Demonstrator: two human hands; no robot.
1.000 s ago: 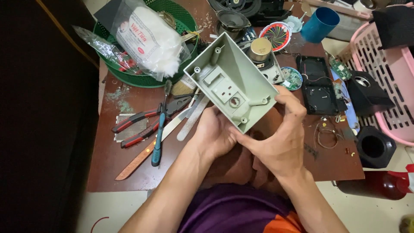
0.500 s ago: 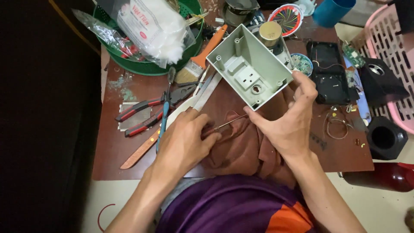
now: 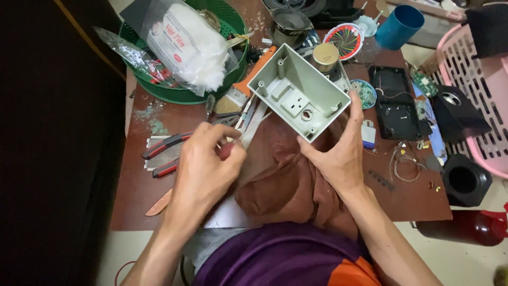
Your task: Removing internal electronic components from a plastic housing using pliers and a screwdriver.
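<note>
One grey plastic box [image 3: 299,98] faces open side up, long side slanting, right hand [image 3: 338,153] fingers clamped beneath; left hand [image 3: 206,164] fingers pinch a red-handled tool [image 3: 226,151].

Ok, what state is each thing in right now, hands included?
Grey plastic housing: open side up, tilted, held off the table.
Right hand: gripping the housing's near corner.
Left hand: closed on a small tool, mostly hidden.
Red-handled pliers: lying on the table.
Brown cloth: crumpled at the table edge.
</note>
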